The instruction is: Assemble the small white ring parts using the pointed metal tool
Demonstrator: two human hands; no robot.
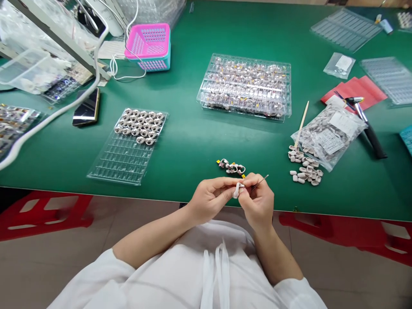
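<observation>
My left hand [210, 197] and my right hand [257, 199] meet at the near edge of the green table [193, 141]. The left hand's fingers pinch a small white oval part [237, 189]. The right hand's fingers press against the same part and also grip a thin metal tool [260, 181] whose tip points up and right. Just beyond the hands lies a small cluster of finished parts with yellow tabs [231, 167]. Loose white oval parts [304, 169] lie to the right, spilled from a clear bag [330, 135].
A partly filled clear tray [128, 146] lies to the left, a stack of full trays [246, 86] at centre back. A pink basket [149, 45], a phone [86, 107], a wooden stick [301, 124], red sheets [360, 88], a black-handled tool [370, 131] and red stools [45, 212] under the table surround them.
</observation>
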